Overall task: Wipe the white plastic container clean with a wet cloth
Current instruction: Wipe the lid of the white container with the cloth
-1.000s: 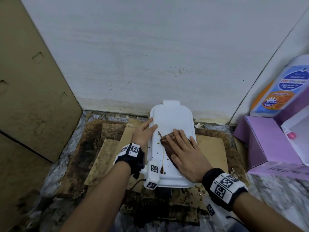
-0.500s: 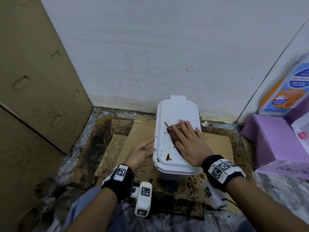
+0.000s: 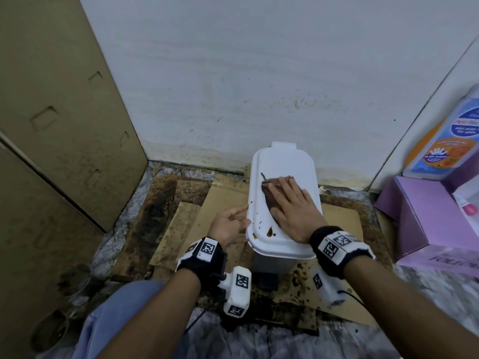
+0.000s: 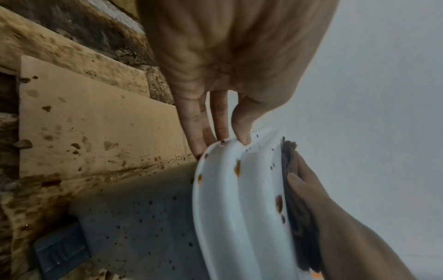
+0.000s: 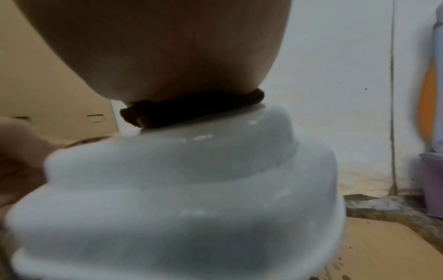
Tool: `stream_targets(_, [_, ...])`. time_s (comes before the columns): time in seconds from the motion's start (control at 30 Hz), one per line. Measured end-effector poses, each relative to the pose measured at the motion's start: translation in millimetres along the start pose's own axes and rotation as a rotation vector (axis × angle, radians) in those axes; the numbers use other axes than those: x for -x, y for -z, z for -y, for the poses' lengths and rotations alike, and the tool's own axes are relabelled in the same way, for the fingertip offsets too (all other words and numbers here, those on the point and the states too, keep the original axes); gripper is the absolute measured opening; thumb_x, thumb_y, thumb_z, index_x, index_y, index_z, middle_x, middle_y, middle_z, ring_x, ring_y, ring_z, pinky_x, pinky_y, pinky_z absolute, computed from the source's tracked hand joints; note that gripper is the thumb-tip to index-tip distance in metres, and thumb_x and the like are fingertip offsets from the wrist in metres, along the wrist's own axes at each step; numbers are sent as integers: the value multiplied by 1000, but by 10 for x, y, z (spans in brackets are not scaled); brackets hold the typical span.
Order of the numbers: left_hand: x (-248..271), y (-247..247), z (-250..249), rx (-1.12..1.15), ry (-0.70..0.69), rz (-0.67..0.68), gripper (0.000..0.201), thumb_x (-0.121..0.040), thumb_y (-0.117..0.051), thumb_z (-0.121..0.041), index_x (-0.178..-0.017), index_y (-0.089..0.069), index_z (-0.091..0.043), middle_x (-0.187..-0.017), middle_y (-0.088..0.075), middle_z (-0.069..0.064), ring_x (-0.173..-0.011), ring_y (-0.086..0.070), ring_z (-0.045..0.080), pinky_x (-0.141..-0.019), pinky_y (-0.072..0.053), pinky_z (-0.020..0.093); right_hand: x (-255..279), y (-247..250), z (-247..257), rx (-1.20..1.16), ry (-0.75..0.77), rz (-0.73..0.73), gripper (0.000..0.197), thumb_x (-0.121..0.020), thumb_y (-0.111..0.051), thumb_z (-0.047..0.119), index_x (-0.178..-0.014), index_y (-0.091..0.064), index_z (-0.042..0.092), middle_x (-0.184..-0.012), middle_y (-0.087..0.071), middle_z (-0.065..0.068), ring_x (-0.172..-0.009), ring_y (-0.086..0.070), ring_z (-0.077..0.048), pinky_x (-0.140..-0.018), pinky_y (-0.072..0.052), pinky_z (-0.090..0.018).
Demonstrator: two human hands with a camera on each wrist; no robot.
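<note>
Standing item: white plastic container (image 3: 282,177), upright on stained cardboard sheets (image 3: 223,203) at the foot of the white wall (image 3: 259,73); lid closed, tab at the far end.
Lid condition: brown drips and specks along the left and near parts of the top, one large drop near the front corner; a thin brown streak just beyond the cloth.
Cloth: brown cloth (image 3: 269,198), flat on the lid top, mostly covered by the right hand.
Right hand: right hand (image 3: 293,211), fingers straight and spread, palm down, pressing the cloth onto the lid; not curled round anything.
Left hand: left hand (image 3: 228,224), fingers extended; in the left wrist view the thumb tip and fingertips (image 4: 244,139) touch the lid's left rim.
Container body: grey wall speckled with dark spots, a dark pedal (image 4: 59,250) at its base.
Surroundings: tan cardboard panel (image 3: 64,112) at left; purple box (image 3: 414,216) at right, with a labelled bottle (image 3: 445,141) behind it.
</note>
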State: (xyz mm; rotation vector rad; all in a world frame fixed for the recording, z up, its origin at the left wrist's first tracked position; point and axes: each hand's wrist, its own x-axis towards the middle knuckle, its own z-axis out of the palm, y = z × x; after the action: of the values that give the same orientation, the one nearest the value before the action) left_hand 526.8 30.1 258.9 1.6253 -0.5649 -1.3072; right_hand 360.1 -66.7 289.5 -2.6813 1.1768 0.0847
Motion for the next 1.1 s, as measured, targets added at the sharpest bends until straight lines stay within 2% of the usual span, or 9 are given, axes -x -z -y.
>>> stream_targets(0.1, [-26, -12, 8, -6, -13, -6, 44, -95, -63, -3, -136, -60, -20, -94, -67, 2, -87, -71, 23, -75, -62, 37, -47, 34, -49, -39, -57, 1, 60, -100, -29, 41, -153, -1, 30, -161, 12, 2, -147, 16, -17, -120, 3, -40])
stream_targets(0.27, [-16, 3, 28, -25, -27, -35, 45, -94, -64, -3, -135, -61, -21, -93, -70, 3, -92, -72, 27, -80, -62, 43, 274, -26, -11, -25, -27, -23, 59, -101, -26, 40, -152, 0, 30, -162, 9, 3, -147, 15, -17, -119, 3, -38])
stream_targets(0.43, [35, -2, 17, -12, -12, -54, 41, -94, -64, -4, -131, -65, -23, -98, -73, 5, -97, -72, 27, -82, -61, 42, 702, -145, 194, 14, 73, 39, 73, -83, 6, 56, -151, 7, 31, -159, 18, 6, -144, 24, -15, -117, 11, -34])
stream_targets(0.57, [124, -14, 1, -31, -12, -29, 38, -95, -62, -9, -131, -65, -22, -114, -73, 9, -103, -70, 26, -90, -59, 43, 628, -206, 365, 70, 111, 20, 74, -81, 9, 52, -151, 9, 29, -160, 17, 2, -145, 23, -19, -117, 11, -36])
stream_targets(0.73, [212, -29, -19, 61, -1, 44, 39, -99, -53, 1, -136, -56, -11, -102, -67, 5, -86, -65, 18, -64, -57, 19, 343, -173, 318, 75, 109, 10, 79, -77, 9, 55, -152, 2, 30, -161, 13, -2, -147, 16, -22, -118, 2, -42])
stream_targets(0.8, [237, -78, -62, 55, 6, 62, 42, -99, -52, 4, -139, -53, -7, -108, -65, 5, -91, -63, 20, -61, -56, 17, 251, -105, 215, 63, 67, 21, 77, -80, 6, 57, -152, 3, 31, -161, 14, -1, -147, 16, -21, -118, 1, -42])
stream_targets(0.9, [228, -128, -94, 68, 31, 58, 44, -98, -52, 7, -140, -53, -5, -114, -65, 8, -87, -64, 19, -58, -57, 18, 222, -53, 110, 35, -11, 27, 59, -99, -16, 46, -152, 6, 32, -160, 16, -1, -147, 17, -20, -118, 3, -42])
stream_targets(1.0, [248, -109, -116, 75, 54, 63, 41, -99, -49, 7, -137, -55, -5, -114, -65, 9, -80, -64, 15, -54, -57, 19, 394, -100, 165, 8, 13, 14, 63, -93, -7, 52, -151, 8, 32, -159, 19, 0, -146, 20, -20, -119, 4, -43])
stream_targets(1.1, [261, -28, -118, 92, 77, 71, 33, -102, -47, -2, -132, -59, -9, -116, -67, 12, -92, -65, 22, -76, -59, 28, 631, -197, 354, 18, 110, 25, 76, -79, 4, 53, -152, 7, 31, -158, 22, 1, -145, 25, -21, -120, 5, -43])
